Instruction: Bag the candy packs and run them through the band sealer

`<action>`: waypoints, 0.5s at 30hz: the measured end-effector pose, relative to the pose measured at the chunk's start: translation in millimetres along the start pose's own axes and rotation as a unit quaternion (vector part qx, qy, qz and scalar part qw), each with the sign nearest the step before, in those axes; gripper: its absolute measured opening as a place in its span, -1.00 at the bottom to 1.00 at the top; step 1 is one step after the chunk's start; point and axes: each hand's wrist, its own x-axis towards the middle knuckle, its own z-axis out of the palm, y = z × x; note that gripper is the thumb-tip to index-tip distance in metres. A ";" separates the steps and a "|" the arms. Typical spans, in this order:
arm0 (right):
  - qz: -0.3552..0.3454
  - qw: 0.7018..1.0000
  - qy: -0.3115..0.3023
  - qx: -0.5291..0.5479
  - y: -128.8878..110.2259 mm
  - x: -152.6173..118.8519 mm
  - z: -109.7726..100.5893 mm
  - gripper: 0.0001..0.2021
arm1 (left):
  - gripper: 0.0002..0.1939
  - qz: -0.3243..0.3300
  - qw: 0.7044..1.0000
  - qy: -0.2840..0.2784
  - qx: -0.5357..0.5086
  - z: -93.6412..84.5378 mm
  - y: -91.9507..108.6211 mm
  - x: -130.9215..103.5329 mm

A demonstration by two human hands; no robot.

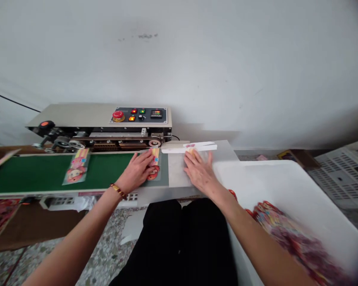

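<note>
1. Green belt [107, 171] stretches from near the middle of the view toward nine o'clock, running in front of a beige machine [80, 113].
2. The left hand [140, 167] lies palm down, loosely spread and clenched on nothing; its fingers rest over a printed packet [155, 172] at the belt's three o'clock end.
3. The right hand [199, 169] is likewise flat and ungrasping, at three o'clock from the left one, fingertips on a second packet [191, 146], mostly covered, beside a white strip [205, 147] on the pale table [226, 153].
4. At nine o'clock from the left hand, a third packet [76, 167] lies apart on the belt, slightly slanted; farther the same way, a blurred fourth packet [1, 162] tilts at the view's edge.
5. At eleven o'clock from the left hand sits the machine's control panel [146, 115], with a red knob [117, 115], lit switches and a lit display [156, 114].
6. A white tub [265, 171] spreads toward four o'clock, holding a heap of packets [286, 234], partly behind the right forearm.
7. Slatted white crates [346, 174] stand at three o'clock, beyond the tub.
</note>
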 end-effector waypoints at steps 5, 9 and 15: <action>-0.020 0.998 -0.009 0.066 -51.3 28.3 7.4 -0.63 | -0.58 -0.079 0.993 0.047 0.076 -20.5 -28.4 -28.0; -0.025 0.994 0.009 0.103 -67.2 36.6 5.6 -0.59 | -0.61 -0.050 0.991 0.097 0.081 -13.3 9.7 -19.2; 0.043 0.996 0.055 0.050 -7.7 3.6 1.1 -0.55 | -0.58 0.014 0.998 0.050 0.022 22.6 81.6 28.4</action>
